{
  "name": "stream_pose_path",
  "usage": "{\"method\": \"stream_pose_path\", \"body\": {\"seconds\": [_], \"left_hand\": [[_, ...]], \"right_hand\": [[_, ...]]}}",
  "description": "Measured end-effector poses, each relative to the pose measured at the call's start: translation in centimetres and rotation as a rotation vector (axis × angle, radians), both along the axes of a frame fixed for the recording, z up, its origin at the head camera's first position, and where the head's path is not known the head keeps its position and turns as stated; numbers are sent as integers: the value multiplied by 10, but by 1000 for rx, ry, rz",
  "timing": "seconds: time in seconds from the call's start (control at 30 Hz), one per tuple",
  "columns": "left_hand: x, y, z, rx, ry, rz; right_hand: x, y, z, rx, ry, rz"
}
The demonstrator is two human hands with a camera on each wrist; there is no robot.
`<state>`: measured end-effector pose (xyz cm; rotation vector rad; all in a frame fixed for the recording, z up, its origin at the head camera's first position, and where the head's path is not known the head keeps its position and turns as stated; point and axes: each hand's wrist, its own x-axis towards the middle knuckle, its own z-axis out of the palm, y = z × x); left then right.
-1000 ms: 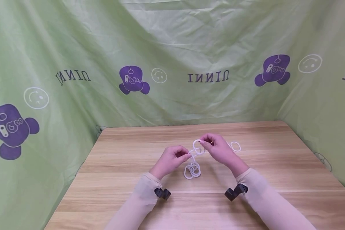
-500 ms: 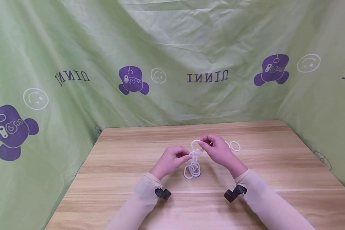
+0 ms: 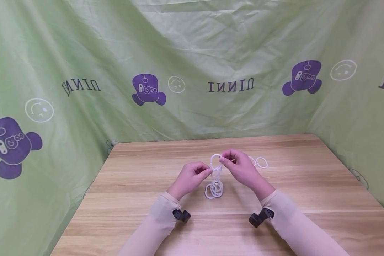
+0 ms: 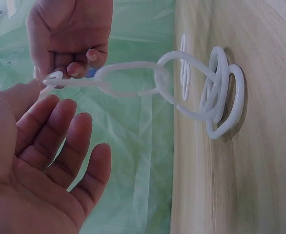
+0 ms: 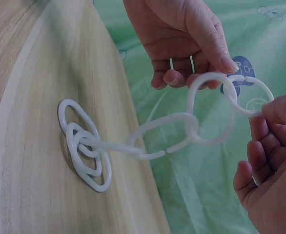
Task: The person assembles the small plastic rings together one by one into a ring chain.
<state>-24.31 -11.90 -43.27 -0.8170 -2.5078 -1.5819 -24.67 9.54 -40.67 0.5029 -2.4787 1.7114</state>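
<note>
A chain of white oval plastic links hangs between my hands. My left hand (image 3: 192,176) pinches one link (image 5: 191,100) between thumb and finger. To its right, my right hand (image 3: 241,168) pinches the top link (image 5: 267,90), which is threaded through that one. Below, a further link (image 5: 162,118) with a small gap in its side hangs down. The chain's lower end is heaped on the table as a small pile of links (image 5: 103,184), some overlapping. In the left wrist view, both thumbs and fingertips meet close together near the top link.
Beyond my right hand, two more white links (image 3: 257,164) lie on the wooden table (image 3: 140,220), one partly hidden by the hand. Green printed cloth (image 3: 192,117) hangs behind the table and along both sides. A black wrist camera (image 3: 261,217) sits on each sleeve.
My right hand has shifted slightly left, bringing the top link nearer my left fingertips and more upright. The links below now hang straighter. My left hand stays almost in place.
</note>
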Motion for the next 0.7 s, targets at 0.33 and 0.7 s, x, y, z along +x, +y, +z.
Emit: {"method": "stream_pose_path", "body": {"seconds": [0.33, 0.7], "left_hand": [[2, 0, 5, 48, 53, 53], [-1, -4, 3, 100, 72, 89]], "right_hand": [[2, -1, -5, -51, 0, 34], [-15, 31, -19, 49, -44, -19]]}}
